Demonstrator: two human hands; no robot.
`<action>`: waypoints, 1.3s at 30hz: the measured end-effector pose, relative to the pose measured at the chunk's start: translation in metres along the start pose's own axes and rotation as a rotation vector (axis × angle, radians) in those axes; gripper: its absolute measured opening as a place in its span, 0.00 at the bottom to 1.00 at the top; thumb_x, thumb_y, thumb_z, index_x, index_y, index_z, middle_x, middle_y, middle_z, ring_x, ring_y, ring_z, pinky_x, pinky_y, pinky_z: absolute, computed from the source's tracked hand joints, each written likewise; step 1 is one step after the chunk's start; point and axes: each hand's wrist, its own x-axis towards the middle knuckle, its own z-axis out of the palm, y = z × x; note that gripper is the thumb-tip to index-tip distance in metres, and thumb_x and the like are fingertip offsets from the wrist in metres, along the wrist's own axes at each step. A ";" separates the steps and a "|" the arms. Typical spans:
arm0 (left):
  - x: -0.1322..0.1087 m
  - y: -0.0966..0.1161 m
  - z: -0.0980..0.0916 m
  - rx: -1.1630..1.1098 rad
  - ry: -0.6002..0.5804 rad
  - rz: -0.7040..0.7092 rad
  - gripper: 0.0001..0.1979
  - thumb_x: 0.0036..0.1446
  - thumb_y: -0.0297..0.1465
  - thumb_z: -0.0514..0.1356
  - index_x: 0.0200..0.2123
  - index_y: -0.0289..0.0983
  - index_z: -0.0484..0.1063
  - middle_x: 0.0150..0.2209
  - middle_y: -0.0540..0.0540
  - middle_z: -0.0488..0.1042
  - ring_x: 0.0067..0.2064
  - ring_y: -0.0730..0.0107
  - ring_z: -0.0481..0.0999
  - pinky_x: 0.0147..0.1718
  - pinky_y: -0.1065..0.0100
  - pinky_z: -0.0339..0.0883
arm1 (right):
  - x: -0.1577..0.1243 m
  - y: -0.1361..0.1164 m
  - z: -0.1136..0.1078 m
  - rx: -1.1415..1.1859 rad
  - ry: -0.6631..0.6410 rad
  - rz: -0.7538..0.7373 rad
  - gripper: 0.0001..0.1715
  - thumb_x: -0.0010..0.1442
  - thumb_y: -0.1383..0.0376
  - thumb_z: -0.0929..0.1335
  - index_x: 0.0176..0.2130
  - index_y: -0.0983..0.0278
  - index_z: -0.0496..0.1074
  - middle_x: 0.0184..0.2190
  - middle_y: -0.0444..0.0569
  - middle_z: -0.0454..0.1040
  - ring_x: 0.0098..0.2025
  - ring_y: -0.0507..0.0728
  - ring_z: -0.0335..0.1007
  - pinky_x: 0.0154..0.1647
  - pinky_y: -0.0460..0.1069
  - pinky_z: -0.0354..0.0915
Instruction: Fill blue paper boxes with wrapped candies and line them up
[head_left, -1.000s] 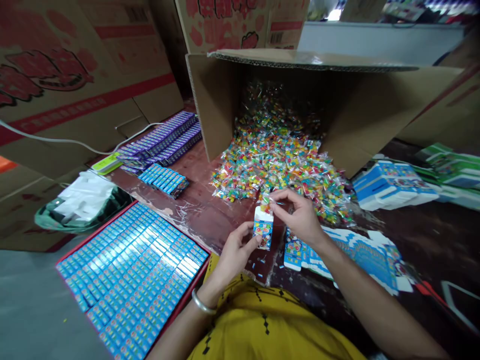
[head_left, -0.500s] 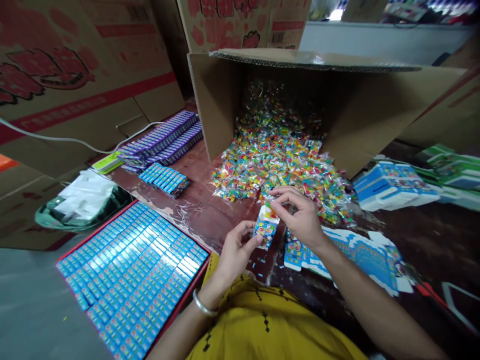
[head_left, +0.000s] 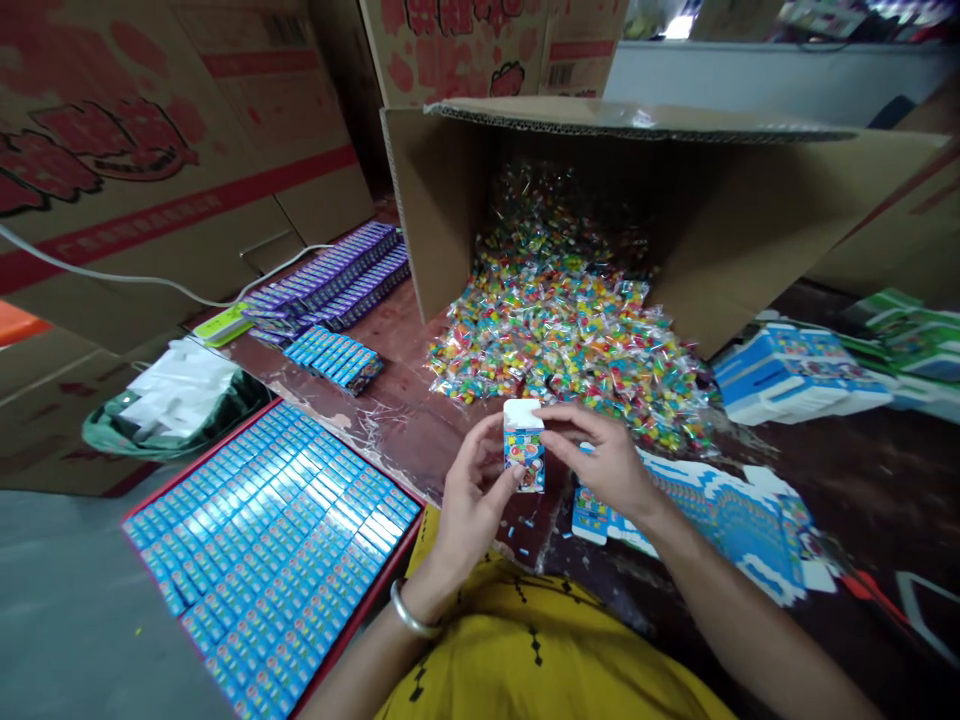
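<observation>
Plainly, small box (head_left: 524, 463) in front of carton (head_left: 429, 215), flap (head_left: 522, 413) raised. Left hand (head_left: 472, 495) pinches box's lower part; right hand (head_left: 607, 465), fingers narrow, touches upper edge, any held item indiscernible. Advisable: firm low grip, light fingertips, opening uncrushed, flap unbent.

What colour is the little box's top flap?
White: the flap shows best in the head view.

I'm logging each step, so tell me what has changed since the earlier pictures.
The right hand has moved down to the upper edge of the small box; the candy packet it held no longer shows. The left hand still grips the box. The candy pile and carton stayed put.
</observation>
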 end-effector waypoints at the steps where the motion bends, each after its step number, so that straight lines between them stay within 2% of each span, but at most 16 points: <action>1: 0.000 0.001 0.000 0.008 -0.016 -0.006 0.27 0.58 0.32 0.62 0.59 0.41 0.59 0.50 0.41 0.73 0.47 0.63 0.75 0.45 0.65 0.71 | -0.004 0.005 0.004 0.033 -0.003 0.029 0.14 0.60 0.59 0.69 0.47 0.57 0.75 0.45 0.47 0.78 0.43 0.57 0.77 0.45 0.52 0.74; 4: -0.002 0.000 -0.001 0.024 -0.054 -0.040 0.27 0.58 0.33 0.61 0.59 0.42 0.58 0.49 0.42 0.73 0.45 0.63 0.76 0.41 0.66 0.71 | -0.012 0.015 0.013 0.060 0.032 0.069 0.14 0.60 0.60 0.69 0.46 0.57 0.76 0.41 0.47 0.80 0.41 0.58 0.78 0.45 0.52 0.73; 8: -0.003 0.000 -0.004 0.090 -0.074 -0.043 0.26 0.58 0.34 0.61 0.58 0.42 0.60 0.48 0.43 0.73 0.44 0.64 0.76 0.41 0.67 0.71 | -0.013 0.017 0.017 0.030 0.095 0.063 0.11 0.61 0.58 0.69 0.41 0.59 0.79 0.38 0.48 0.81 0.39 0.58 0.77 0.42 0.52 0.72; 14: 0.001 0.000 -0.013 0.234 -0.158 -0.057 0.20 0.59 0.35 0.60 0.54 0.41 0.64 0.40 0.47 0.73 0.39 0.66 0.74 0.38 0.69 0.69 | -0.008 0.017 0.019 0.107 0.054 0.123 0.12 0.59 0.56 0.70 0.37 0.61 0.79 0.33 0.47 0.80 0.33 0.57 0.75 0.35 0.50 0.70; 19: 0.003 -0.008 -0.013 0.063 -0.168 -0.086 0.17 0.57 0.33 0.63 0.49 0.40 0.65 0.41 0.47 0.72 0.42 0.66 0.72 0.41 0.69 0.67 | -0.008 0.020 0.022 0.203 0.003 0.168 0.11 0.58 0.57 0.70 0.36 0.61 0.76 0.31 0.45 0.77 0.33 0.55 0.74 0.34 0.48 0.68; 23: 0.003 -0.012 -0.011 -0.089 -0.180 -0.120 0.18 0.57 0.32 0.63 0.49 0.40 0.63 0.41 0.47 0.71 0.40 0.69 0.72 0.39 0.70 0.67 | -0.006 0.018 0.022 0.145 -0.023 0.166 0.11 0.59 0.56 0.70 0.34 0.62 0.76 0.30 0.44 0.76 0.32 0.54 0.72 0.34 0.48 0.67; 28: 0.000 -0.013 -0.011 -0.059 -0.144 -0.132 0.18 0.56 0.31 0.64 0.49 0.40 0.64 0.42 0.46 0.73 0.40 0.68 0.73 0.38 0.71 0.67 | -0.003 0.015 0.017 0.128 -0.069 0.108 0.10 0.60 0.58 0.70 0.33 0.62 0.77 0.35 0.47 0.77 0.37 0.56 0.73 0.40 0.50 0.68; 32: 0.001 -0.011 -0.008 -0.057 -0.082 -0.082 0.18 0.56 0.30 0.64 0.49 0.40 0.63 0.43 0.46 0.73 0.41 0.70 0.74 0.38 0.71 0.67 | -0.005 0.015 0.021 0.111 0.015 0.046 0.09 0.60 0.60 0.69 0.33 0.61 0.77 0.40 0.49 0.77 0.42 0.58 0.74 0.45 0.52 0.69; 34: 0.002 -0.010 -0.007 -0.058 -0.043 -0.063 0.19 0.56 0.30 0.64 0.48 0.41 0.62 0.42 0.47 0.73 0.41 0.70 0.74 0.37 0.72 0.68 | -0.006 0.015 0.026 0.139 0.074 0.038 0.08 0.60 0.60 0.69 0.38 0.60 0.76 0.40 0.49 0.78 0.43 0.58 0.75 0.46 0.52 0.70; 37: 0.002 -0.010 -0.005 -0.061 -0.010 -0.069 0.20 0.56 0.31 0.65 0.48 0.41 0.60 0.41 0.48 0.73 0.39 0.71 0.74 0.35 0.72 0.68 | -0.007 0.016 0.031 0.209 0.132 0.056 0.13 0.60 0.60 0.70 0.46 0.58 0.73 0.40 0.48 0.79 0.43 0.57 0.76 0.45 0.52 0.71; 39: 0.002 -0.011 -0.006 -0.047 0.011 -0.068 0.21 0.56 0.31 0.65 0.48 0.41 0.59 0.40 0.48 0.73 0.38 0.71 0.74 0.34 0.73 0.68 | -0.006 0.016 0.031 0.236 0.111 0.059 0.10 0.58 0.61 0.72 0.42 0.59 0.74 0.40 0.49 0.79 0.43 0.57 0.76 0.44 0.51 0.71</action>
